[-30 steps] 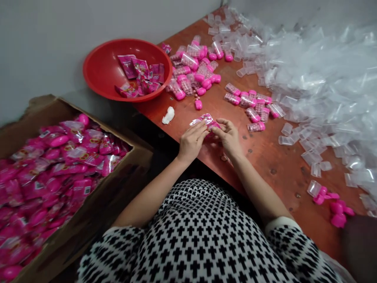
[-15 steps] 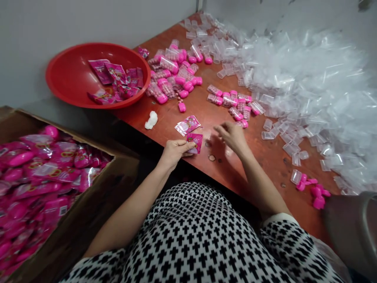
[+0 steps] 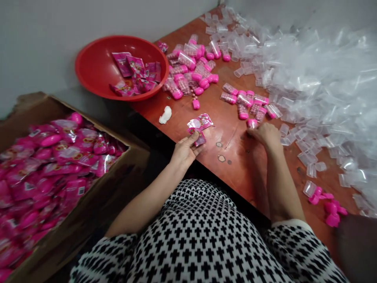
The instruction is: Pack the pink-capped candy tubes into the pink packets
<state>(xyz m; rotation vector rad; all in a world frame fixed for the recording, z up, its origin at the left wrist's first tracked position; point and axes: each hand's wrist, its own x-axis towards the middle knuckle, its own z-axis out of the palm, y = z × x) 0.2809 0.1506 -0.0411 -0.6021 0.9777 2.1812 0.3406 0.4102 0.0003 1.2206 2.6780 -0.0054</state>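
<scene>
You have 1 table (image 3: 232, 145), 1 red bowl (image 3: 94, 74), 1 cardboard box (image 3: 137, 157), 1 white wad (image 3: 165, 114) and 1 packet (image 3: 200, 139) in your left hand (image 3: 184, 151). You cannot count the overlapping pink-capped tubes (image 3: 187, 61) and clear cups (image 3: 306, 158).

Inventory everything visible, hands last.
Table: one, reddish, centre.
Bowl: one, red, upper left.
Bowl packets: several, pink, inside.
Box: one, brown, lower left.
Box packets: many, pink, inside.
Filled tubes: many, clear and pink, middle.
Cups: countless, clear, right.
Wad: one, white, near bowl.
Loose packets: few, pink, table.
Held packet: one, pink, left hand.
Plastic pieces: few, pink, lower right.
Object: one, dark, corner.
Top: one, black and white, bottom.
Left hand: one, bare, centre.
Right hand: one, bare, at tubes.
</scene>
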